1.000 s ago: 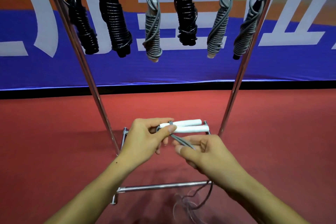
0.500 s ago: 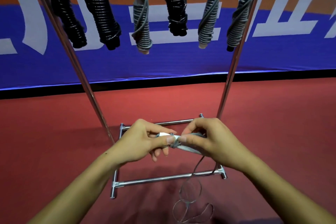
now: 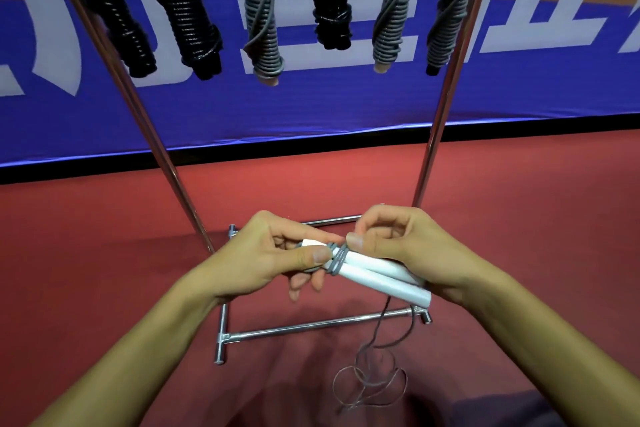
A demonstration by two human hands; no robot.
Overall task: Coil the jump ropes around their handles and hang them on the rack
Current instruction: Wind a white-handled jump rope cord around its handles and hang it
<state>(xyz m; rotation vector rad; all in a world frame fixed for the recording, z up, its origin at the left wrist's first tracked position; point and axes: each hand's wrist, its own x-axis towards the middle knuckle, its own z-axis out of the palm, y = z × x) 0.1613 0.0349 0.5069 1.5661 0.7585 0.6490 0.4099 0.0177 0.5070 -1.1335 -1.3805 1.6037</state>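
Red floor (image 3: 104, 253), rack (image 3: 440, 114) behind; left hand (image 3: 270, 260) clamping white handles (image 3: 377, 279), right hand (image 3: 401, 246) pinching thin grey cord (image 3: 337, 258) — likely limp, light, slippery; gripping near wraps.

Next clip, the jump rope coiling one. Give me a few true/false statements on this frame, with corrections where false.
1. The left hand grips the two white handles at one end. True.
2. The grey cord already covers the handles along their full length. False: only a few turns sit near the left hand; the rest is bare.
3. Loose cord lies on the red floor below the hands. True.
4. All the coiled ropes hanging on the rack are black. False: three are black and three are grey.
5. The right hand hangs idle at the person's side. False: it is at the handles, fingers curled by the wraps.
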